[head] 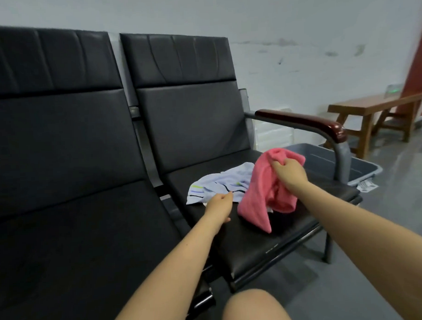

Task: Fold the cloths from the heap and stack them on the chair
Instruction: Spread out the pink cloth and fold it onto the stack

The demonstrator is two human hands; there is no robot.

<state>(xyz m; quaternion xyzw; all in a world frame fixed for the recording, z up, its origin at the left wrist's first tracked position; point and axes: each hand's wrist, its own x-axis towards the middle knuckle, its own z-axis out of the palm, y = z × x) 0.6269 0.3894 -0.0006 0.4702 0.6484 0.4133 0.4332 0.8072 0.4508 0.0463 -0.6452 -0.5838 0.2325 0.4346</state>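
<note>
A pink cloth (261, 191) hangs crumpled above the right black chair seat (256, 239), its lower end touching the seat. My right hand (289, 174) grips its top edge in a fist. Behind it a light blue cloth with coloured stripes (227, 183) lies rumpled on the same seat. My left hand (219, 207) is low over the seat at the near edge of the striped cloth, fingers loosely curled and reaching toward it; whether it pinches the cloth is unclear.
The left black chair seat (76, 236) adjoins the right one. A dark red armrest (304, 123) bounds the right seat. A grey bin (363, 169) stands on the floor beyond it. A wooden bench (371, 111) is far right. My knee (253, 309) shows below.
</note>
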